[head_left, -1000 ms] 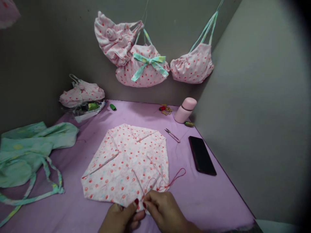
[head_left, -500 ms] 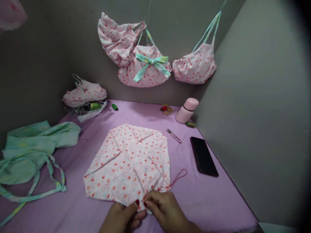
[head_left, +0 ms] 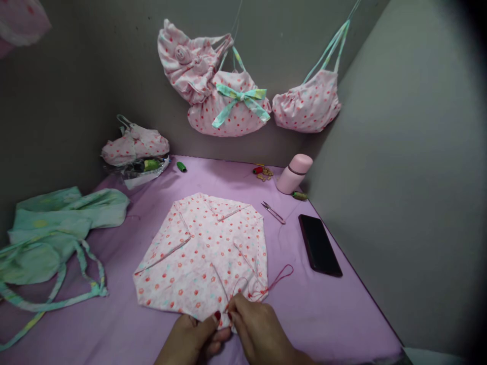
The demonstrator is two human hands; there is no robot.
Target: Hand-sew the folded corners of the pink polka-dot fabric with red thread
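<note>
A white fabric piece (head_left: 198, 253) with small red flowers lies spread out, its corners and edges folded inward. At its near edge my left hand (head_left: 196, 337) is closed, with the cloth pinched between thumb and fingers. My right hand (head_left: 258, 322) is closed in a pinch right beside it, touching the same edge; what its fingertips hold is too small to make out. Red thread (head_left: 281, 275) lies in loops over the fabric's right side and onto the purple cloth, with a thin strand curving up by the right fingers.
Thread snips (head_left: 273, 213), a black phone (head_left: 320, 246) and a pink flask (head_left: 294, 175) stand or lie at right. Green fabric with straps (head_left: 49, 228) lies at left. Sewn floral bags (head_left: 306, 104) hang at the back. A green thread spool (head_left: 181, 167) lies behind.
The whole view has shifted slightly. Both hands keep their grip at the near edge, with barely any movement.
</note>
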